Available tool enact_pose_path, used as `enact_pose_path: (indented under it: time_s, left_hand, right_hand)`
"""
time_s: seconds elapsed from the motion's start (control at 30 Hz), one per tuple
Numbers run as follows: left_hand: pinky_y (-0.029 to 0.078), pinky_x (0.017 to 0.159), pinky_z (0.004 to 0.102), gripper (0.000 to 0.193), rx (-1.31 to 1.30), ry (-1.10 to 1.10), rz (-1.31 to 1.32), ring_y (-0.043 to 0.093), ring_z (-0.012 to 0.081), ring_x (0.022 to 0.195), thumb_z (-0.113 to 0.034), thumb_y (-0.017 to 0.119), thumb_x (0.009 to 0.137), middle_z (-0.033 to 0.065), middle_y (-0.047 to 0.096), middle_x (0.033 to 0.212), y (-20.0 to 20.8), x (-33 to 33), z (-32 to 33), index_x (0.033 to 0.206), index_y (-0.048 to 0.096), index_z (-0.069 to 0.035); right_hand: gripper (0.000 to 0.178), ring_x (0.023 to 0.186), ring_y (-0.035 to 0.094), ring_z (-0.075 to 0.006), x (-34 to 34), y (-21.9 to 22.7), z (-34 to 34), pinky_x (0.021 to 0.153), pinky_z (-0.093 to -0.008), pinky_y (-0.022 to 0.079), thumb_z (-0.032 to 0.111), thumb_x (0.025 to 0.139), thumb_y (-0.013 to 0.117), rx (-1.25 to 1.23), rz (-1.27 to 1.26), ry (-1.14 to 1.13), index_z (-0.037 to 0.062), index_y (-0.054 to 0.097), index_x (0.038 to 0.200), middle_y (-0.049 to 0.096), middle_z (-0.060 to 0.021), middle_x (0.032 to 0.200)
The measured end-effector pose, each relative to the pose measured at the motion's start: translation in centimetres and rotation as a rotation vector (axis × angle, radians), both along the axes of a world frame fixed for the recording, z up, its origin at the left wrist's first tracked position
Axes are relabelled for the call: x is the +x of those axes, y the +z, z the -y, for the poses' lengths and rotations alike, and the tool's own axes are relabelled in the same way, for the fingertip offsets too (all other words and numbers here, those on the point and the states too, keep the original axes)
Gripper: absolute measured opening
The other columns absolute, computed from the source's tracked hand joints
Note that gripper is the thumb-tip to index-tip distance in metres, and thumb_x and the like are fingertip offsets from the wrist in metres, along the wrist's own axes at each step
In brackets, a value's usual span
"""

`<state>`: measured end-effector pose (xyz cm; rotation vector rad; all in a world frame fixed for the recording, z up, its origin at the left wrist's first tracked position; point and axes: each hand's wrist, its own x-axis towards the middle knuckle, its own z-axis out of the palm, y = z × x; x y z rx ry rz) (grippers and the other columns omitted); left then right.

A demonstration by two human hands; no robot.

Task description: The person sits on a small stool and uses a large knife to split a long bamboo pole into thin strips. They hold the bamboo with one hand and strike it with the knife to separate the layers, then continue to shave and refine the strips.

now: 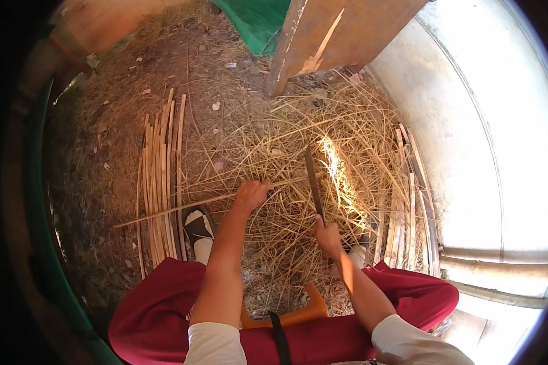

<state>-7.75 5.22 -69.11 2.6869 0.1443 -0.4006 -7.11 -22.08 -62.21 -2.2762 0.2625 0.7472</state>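
**Mia:** What was the person holding?

**Ben:** The left hand had its fingers curled tight around a long thin bamboo strip. The strip lay across the ground, from the left hand out to the left, over the pile of flat strips. The right hand had its fingers wrapped shut on the handle of a long knife. The blade pointed up and away, just beside the strip's end.

**Mia:** Where were they sitting?

**Ben:** On a low orange stool, in red trousers, with a foot in a sandal under the strip. Thin shavings lay all around.

**Mia:** How could they do it well?

**Ben:** I think they had to hold the strip still and flat, keep the left fingers back from the blade, and push the knife away from the body, slow and even. Then the strip would come out thin and not snap.
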Motion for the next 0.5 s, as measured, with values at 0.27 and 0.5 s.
enact_pose_path:
  time_s: [0.27, 0.5]
  left_hand:
    - [0.051, 0.054, 0.0416, 0.017, 0.021, 0.0, 0.102, 0.054, 0.0246, 0.043, -0.007, 0.053, 0.095, 0.0131, 0.057, 0.054, -0.2, -0.7, 0.6, 0.105, 0.067, -0.008]
    - [0.045, 0.043, 0.0376, 0.017, -0.016, -0.011, 0.119, 0.053, 0.0242, 0.044, -0.005, 0.054, 0.093, 0.0148, 0.059, 0.057, -0.3, -0.8, 0.0, 0.104, 0.068, -0.007]
  right_hand:
    - [0.054, 0.042, 0.034, -0.0093, 4.4, 11.9, -1.5, 0.042, -0.0308, 0.025, 0.04, 0.103, 0.043, 0.316, -0.095, -0.103, 0.0004, 0.062, 0.072, 0.04, 0.0022, 0.049]
    - [0.057, 0.042, 0.051, -0.0172, 2.1, 3.4, -3.3, 0.042, -0.0349, 0.036, 0.044, 0.1, 0.051, 0.262, 0.887, -0.079, 0.0008, 0.061, 0.065, 0.052, -0.0056, 0.05]
